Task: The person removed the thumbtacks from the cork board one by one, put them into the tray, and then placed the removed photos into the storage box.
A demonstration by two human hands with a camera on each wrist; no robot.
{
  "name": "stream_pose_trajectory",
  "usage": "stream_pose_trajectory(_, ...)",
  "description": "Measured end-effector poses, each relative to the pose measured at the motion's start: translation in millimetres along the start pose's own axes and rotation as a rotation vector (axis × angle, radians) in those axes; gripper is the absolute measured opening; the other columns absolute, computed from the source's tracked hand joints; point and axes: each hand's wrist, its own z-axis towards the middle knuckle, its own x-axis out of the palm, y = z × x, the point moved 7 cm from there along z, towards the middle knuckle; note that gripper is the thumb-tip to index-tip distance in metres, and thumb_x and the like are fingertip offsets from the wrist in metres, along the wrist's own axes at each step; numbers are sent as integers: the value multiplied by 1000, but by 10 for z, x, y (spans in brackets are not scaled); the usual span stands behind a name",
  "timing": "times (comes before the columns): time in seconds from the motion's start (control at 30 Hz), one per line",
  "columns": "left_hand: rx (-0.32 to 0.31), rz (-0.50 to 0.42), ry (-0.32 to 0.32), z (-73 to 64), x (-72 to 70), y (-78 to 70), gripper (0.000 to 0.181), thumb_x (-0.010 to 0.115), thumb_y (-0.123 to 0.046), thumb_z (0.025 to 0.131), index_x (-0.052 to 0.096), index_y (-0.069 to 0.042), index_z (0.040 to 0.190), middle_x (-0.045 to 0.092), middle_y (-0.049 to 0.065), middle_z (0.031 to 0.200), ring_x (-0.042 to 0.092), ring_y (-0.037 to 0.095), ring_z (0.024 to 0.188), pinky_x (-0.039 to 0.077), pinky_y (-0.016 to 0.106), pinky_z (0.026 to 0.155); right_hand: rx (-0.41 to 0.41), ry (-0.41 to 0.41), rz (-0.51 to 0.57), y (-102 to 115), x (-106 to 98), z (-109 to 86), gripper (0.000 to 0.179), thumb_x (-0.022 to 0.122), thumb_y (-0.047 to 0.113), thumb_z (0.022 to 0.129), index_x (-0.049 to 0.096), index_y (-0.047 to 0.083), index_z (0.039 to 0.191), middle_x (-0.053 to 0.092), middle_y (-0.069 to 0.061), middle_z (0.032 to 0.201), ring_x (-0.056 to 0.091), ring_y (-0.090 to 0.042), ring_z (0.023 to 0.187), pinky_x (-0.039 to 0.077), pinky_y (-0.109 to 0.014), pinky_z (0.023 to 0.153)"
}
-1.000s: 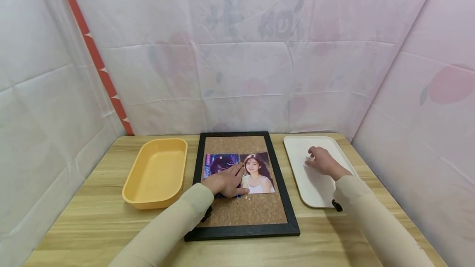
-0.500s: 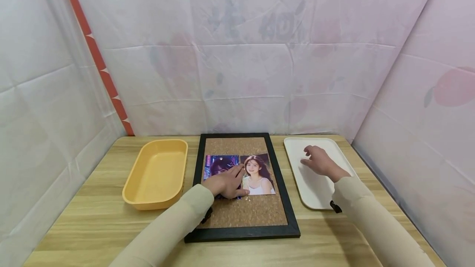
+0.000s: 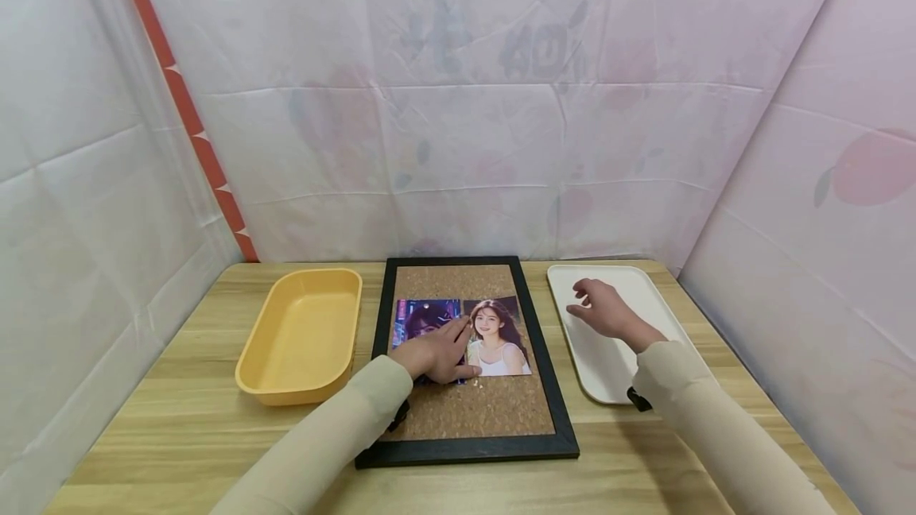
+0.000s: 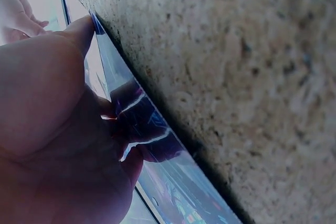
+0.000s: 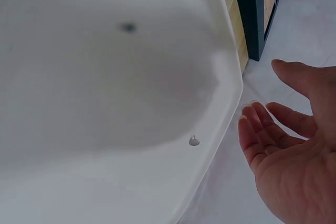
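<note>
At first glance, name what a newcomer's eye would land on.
Probably the portrait print and the purple print, side by side on the black-framed corkboard in the middle, with the left hand laid across the purple one. Next, the bright yellow tray at the left and the white tray at the right, the right hand above it.

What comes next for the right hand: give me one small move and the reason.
I would probably have the right hand lower its fingers toward the small shiny bit, perhaps a pin, on the white tray. Its thumb and fingers stand apart with nothing visible between them, while the left hand lies over the left photo, thumb at a corner of the right photo.
</note>
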Motion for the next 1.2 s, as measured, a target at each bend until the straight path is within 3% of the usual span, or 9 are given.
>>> stream_pose_trajectory(0.4,6,-2,6,-69,-67,-36,88,40,-66,102,12,-12,166,2,6,173,4,22,159,17,39,126,-13,5,30,151,39,63,41,66,8,98,54,-19,126,63,-33,115,65,-43,100,54,-55,86)
stream_pose_trajectory(0.87,12,-19,9,-5,-11,2,88,40,-66,102,10,-12,166,1,6,173,2,22,159,16,40,126,-50,10,66,328,154,180,36,66,7,97,56,-17,120,63,-32,114,65,-42,101,54,-54,88)
stream_pose_trajectory(1.2,10,1,2,-33,-32,-15,87,40,-65,102,13,-12,166,3,7,173,4,22,159,16,39,126,-42,37,87,396,251,222,42,66,7,98,53,-19,128,65,-31,117,65,-39,101,54,-53,87)
